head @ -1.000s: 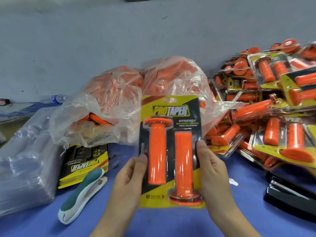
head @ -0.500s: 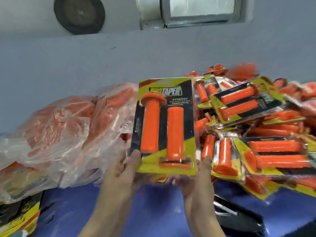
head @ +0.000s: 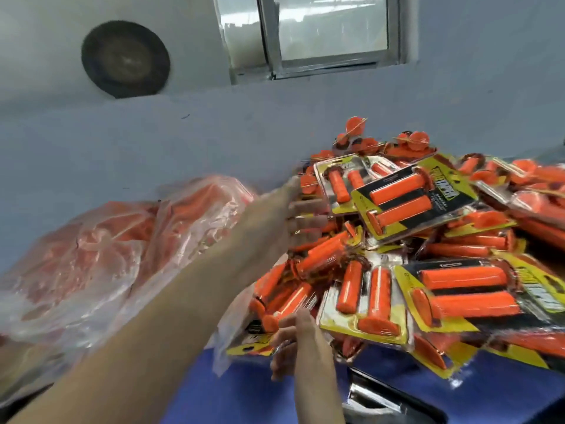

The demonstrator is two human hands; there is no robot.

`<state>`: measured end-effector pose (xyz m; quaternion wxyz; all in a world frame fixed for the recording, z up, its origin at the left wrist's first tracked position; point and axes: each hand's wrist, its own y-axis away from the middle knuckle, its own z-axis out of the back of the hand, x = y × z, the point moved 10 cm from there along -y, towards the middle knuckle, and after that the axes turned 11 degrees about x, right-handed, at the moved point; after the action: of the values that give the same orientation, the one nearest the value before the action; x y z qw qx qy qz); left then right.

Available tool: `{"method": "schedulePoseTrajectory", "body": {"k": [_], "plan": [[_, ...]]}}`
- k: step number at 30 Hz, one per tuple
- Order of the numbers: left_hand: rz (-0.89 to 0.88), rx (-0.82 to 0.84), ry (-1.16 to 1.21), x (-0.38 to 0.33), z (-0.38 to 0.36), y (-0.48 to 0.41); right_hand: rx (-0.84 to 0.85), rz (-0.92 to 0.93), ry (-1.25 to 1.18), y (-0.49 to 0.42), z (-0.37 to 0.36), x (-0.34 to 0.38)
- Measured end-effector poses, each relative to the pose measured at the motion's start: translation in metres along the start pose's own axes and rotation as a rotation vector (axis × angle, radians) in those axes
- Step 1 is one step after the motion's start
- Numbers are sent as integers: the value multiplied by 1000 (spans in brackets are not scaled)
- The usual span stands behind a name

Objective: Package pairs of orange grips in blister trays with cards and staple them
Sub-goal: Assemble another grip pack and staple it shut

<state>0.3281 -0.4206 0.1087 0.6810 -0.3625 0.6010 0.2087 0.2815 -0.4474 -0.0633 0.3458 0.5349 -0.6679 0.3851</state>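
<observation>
Head view shows me the left hand (head: 298, 212), blurred, fingers stretched out at the left side of the pile of packaged orange grips (head: 400, 206) on the blue table (head: 238, 393). Right hand (head: 301, 341) sits at the pile's near edge, fingers loosely bent; whether it pinches anything I cannot tell.

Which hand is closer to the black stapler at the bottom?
Right. The right hand sits just left of the black stapler; the left hand is far beyond it, at the pack pile.
</observation>
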Motion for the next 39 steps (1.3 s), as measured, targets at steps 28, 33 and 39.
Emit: {"method": "schedulePoseTrajectory", "body": {"k": [28,33,39], "plan": [[956,-302,-1360,2,320,482,767,229,1350,69,-229,-136],[987,-216,-1386,4,325,487,763,242,1369,67,-226,-134],[880,-165,-1419,4,323,484,785,223,1392,69,-221,-134]]}}
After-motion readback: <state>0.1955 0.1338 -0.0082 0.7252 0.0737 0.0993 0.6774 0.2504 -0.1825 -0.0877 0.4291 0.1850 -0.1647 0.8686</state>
